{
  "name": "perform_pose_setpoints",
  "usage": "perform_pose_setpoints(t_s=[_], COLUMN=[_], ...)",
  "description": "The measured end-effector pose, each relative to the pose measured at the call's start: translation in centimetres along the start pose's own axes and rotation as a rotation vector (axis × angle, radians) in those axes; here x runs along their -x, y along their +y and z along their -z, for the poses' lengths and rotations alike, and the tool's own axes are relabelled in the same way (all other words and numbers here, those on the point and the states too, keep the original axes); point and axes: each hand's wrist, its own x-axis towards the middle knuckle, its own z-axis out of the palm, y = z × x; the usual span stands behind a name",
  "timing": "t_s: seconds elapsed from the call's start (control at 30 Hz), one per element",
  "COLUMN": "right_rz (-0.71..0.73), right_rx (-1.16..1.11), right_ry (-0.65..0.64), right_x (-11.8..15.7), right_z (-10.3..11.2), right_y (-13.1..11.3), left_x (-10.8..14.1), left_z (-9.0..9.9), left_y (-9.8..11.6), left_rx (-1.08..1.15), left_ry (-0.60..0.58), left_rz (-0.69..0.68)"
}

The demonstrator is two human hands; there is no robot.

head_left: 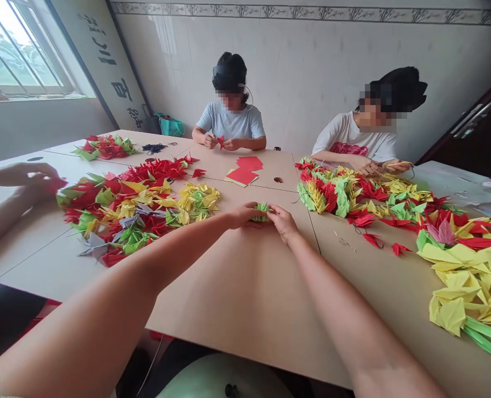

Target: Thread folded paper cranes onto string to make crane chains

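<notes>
Between my two hands, over the middle of the table (212,298), is a small bundle of folded green paper (262,211). My left hand (244,215) grips its left side with bent fingers. On the other side, the fingers of my right hand (283,220) close on its right end. How the folds are joined is too small to make out. Left of my hands lies a large heap of folded paper cranes (133,207) in red, yellow, green and grey. Flat red paper sheets (245,172) lie just beyond my hands.
Across the table one person (232,121) handles a red folded paper; another person (361,143) works by a long colourful paper pile (353,193). A co-worker's hand (30,174) reaches in from the left. Yellow folded papers (469,282) cover the right edge. Thin wire (344,241) lies nearby.
</notes>
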Motion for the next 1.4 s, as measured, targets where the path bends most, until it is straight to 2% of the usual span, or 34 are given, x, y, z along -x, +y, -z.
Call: perform_pose_setpoints(t_s=[0.13, 0.23, 0.43, 0.67, 0.77, 0.9, 1.03, 1.2, 1.4], right_rz=[-0.087, -0.103, 0.028, 0.156, 0.185, 0.227, 0.241, 0.290, 0.263], right_rx=[0.125, 0.261, 0.569, 0.804, 0.872, 0.975, 1.064, 1.265, 1.332], right_ry=[-0.048, -0.006, 0.144, 0.284, 0.314, 0.263, 0.223, 0.173, 0.101], right_x=[-1.2, -2.0, -2.6, -2.0, -2.0, -2.1, -1.9, -1.9, -2.9], right_z=[0.9, 1.3, 0.9, 1.9, 1.8, 1.2, 0.8, 0.6, 0.5], right_y=[-0.4, -0.5, -0.7, 0.5, 0.8, 0.7, 0.3, 0.1, -1.0], left_x=[-0.9, -1.5, -2.4, -2.0, -2.3, -3.5, -4.3, -3.7, -3.4], left_z=[0.7, 0.7, 0.1, 2.2, 2.6, 2.3, 2.2, 3.1, 4.6], left_y=[0.9, 1.4, 1.9, 1.2, 0.7, 0.3, 0.2, 0.5, 1.8], left_rx=[-0.203, -0.407, -0.849, -1.210, -1.338, -1.503, -1.555, -1.609, -1.676], left_ry=[0.069, 0.166, 0.285, 0.406, 0.384, 0.285, 0.226, 0.231, 0.241], left_rz=[0.058, 0.082, 0.032, -0.098, -0.224, -0.370, -0.386, -0.427, -0.455])
